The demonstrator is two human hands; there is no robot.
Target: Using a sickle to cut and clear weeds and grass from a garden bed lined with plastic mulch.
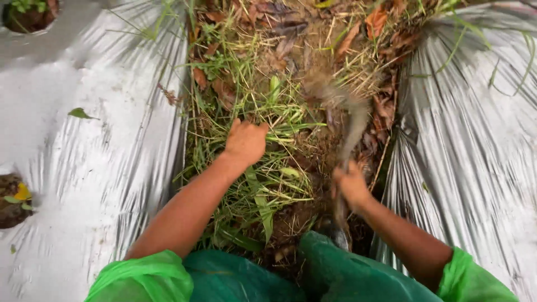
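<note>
My left hand (245, 142) is closed around a clump of green grass (263, 112) in the furrow between two plastic-covered beds. My right hand (351, 183) is shut on the handle of a hand tool (353, 131). The tool is blurred and its far end lies among the dry leaves and soil ahead. Both arms wear green plastic sleeves (142, 277). The tool's blade is too blurred to make out.
Silver plastic mulch sheets cover the bed on the left (84, 168) and the bed on the right (475, 156). Planting holes with small seedlings (14, 198) pierce the left sheet. Dry brown leaves (375, 22) and soil fill the furrow. My green-clad knees (335, 271) are at the bottom.
</note>
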